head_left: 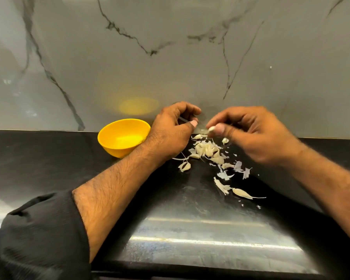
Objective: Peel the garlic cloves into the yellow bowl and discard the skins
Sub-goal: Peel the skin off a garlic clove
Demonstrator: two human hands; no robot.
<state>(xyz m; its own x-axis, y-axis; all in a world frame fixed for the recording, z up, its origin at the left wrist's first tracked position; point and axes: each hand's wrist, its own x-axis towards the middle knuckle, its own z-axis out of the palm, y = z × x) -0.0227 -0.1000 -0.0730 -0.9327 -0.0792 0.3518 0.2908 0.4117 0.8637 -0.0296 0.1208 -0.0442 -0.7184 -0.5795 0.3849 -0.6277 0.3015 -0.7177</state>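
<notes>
Peeling a garlic clove above the skin pile

The right hand [249, 134] pinches a small pale clove [211, 129]; the left hand [174, 128] has its grip curled on a papery skin strip. The glossy yellow bowl [109, 142] sits left on the black counter [49, 158]. Flaky skins [208, 150] scatter easily; the slick clove could slip.

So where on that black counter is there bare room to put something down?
Bare counter lies left of the yellow bowl, and near the front edge, below the skins. It is crowded between the hands, where garlic cloves and skins lie scattered.
</notes>
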